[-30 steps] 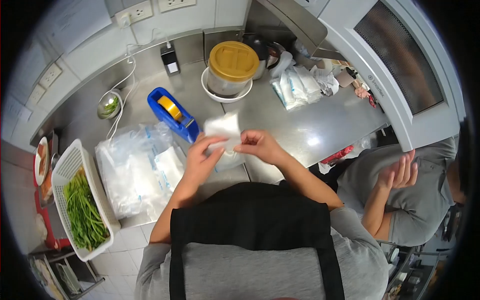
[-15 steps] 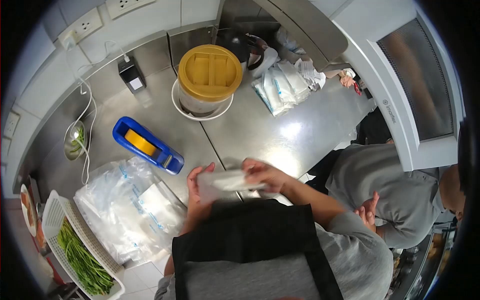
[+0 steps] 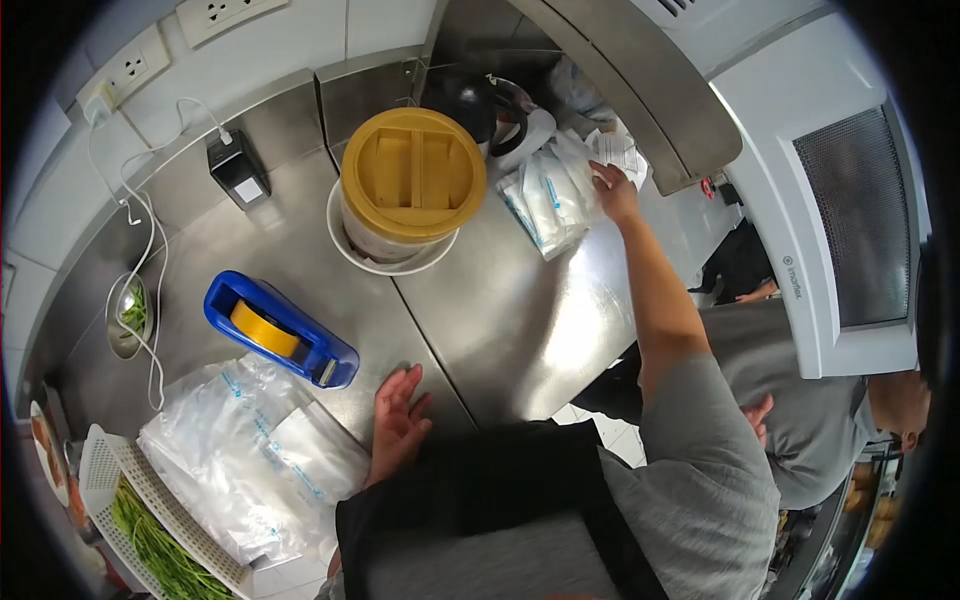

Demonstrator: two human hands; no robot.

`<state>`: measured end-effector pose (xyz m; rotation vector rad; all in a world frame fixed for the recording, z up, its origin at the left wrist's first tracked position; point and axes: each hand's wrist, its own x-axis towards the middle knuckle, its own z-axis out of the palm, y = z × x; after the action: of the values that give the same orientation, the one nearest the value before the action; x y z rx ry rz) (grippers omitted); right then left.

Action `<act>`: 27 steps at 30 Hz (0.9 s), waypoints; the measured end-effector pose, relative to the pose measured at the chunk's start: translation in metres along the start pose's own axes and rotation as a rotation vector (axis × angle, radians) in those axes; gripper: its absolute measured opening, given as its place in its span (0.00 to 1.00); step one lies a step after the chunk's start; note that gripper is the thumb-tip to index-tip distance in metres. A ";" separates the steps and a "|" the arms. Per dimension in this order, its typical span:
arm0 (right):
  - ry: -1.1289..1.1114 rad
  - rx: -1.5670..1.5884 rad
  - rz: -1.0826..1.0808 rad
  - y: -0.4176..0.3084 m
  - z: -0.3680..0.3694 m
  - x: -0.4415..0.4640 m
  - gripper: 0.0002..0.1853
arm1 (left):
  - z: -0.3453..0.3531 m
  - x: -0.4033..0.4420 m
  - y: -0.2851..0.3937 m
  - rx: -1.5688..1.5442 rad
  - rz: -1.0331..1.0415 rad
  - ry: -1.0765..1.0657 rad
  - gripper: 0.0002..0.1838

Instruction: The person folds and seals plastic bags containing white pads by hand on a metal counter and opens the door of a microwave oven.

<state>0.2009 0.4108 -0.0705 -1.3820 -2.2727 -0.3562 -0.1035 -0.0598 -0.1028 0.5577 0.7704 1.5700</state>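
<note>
My left hand [image 3: 400,422] is palm up with its fingers loosely apart and nothing in it, just above the black apron and to the right of the plastic bags [image 3: 245,450]. Stretched far forward, my right hand [image 3: 612,190] is at the right edge of a pile of flat white packets [image 3: 556,190], beside crumpled printed paper [image 3: 622,155]. Whether its fingers grip a packet is not clear. A blue tape dispenser [image 3: 282,330] with yellow tape lies between the bags and a yellow-lidded tub [image 3: 413,180], which stands in a white bowl [image 3: 395,265].
A basket of green vegetables [image 3: 165,520] is at the lower left. Behind are a small metal bowl [image 3: 130,318], white cables and a black box [image 3: 238,170]. A microwave [image 3: 800,260] juts in at the right, with a co-worker in grey [image 3: 800,400] below it.
My right hand has gone from in front of the apron out to the packet pile. The white packet that was between my hands is gone from there, and my left hand is empty.
</note>
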 end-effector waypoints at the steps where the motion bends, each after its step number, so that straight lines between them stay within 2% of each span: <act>1: 0.019 0.010 0.062 -0.004 -0.004 0.000 0.15 | 0.001 0.000 0.001 0.004 0.004 -0.006 0.41; 3: 0.067 0.032 0.187 -0.019 -0.018 0.005 0.16 | 0.001 0.000 0.002 0.016 0.002 0.004 0.39; 6: 0.165 0.122 0.170 -0.044 -0.049 -0.023 0.18 | 0.001 -0.002 -0.001 0.070 0.007 0.005 0.38; 9: 0.172 0.235 0.084 -0.080 -0.061 -0.113 0.22 | 0.002 -0.001 -0.008 0.185 0.047 -0.013 0.36; 11: 0.023 0.342 -0.010 -0.120 -0.077 -0.196 0.23 | 0.002 -0.004 -0.012 0.297 0.081 -0.035 0.34; 12: -0.204 0.315 -0.057 -0.144 -0.089 -0.231 0.24 | 0.003 -0.004 -0.014 0.360 0.105 -0.052 0.33; 13: -0.223 0.366 -0.194 -0.165 -0.112 -0.255 0.26 | 0.004 -0.004 -0.016 0.421 0.130 -0.075 0.33; 14: -0.245 0.446 -0.301 -0.176 -0.134 -0.274 0.25 | 0.005 -0.004 -0.019 0.517 0.161 -0.097 0.31; 17: -0.232 0.495 -0.193 -0.187 -0.147 -0.296 0.24 | 0.015 -0.004 -0.023 0.864 0.278 -0.146 0.28; 20: -0.129 0.622 -0.223 -0.178 -0.142 -0.306 0.23 | 0.034 -0.010 -0.016 1.490 0.526 -0.350 0.29; 21: -0.098 0.648 -0.255 -0.175 -0.141 -0.305 0.23 | 0.038 -0.010 -0.016 1.524 0.523 -0.336 0.29; 24: -0.123 0.939 -0.101 -0.167 -0.123 -0.299 0.20 | 0.043 -0.015 -0.026 1.609 0.516 -0.288 0.29; 27: -0.339 1.461 0.360 -0.176 -0.139 -0.305 0.20 | 0.050 -0.022 -0.027 1.686 0.498 -0.245 0.29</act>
<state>0.1990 0.0338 -0.1014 -0.9252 -1.6021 1.4387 -0.0452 -0.0723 -0.0881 2.2104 1.7611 0.8590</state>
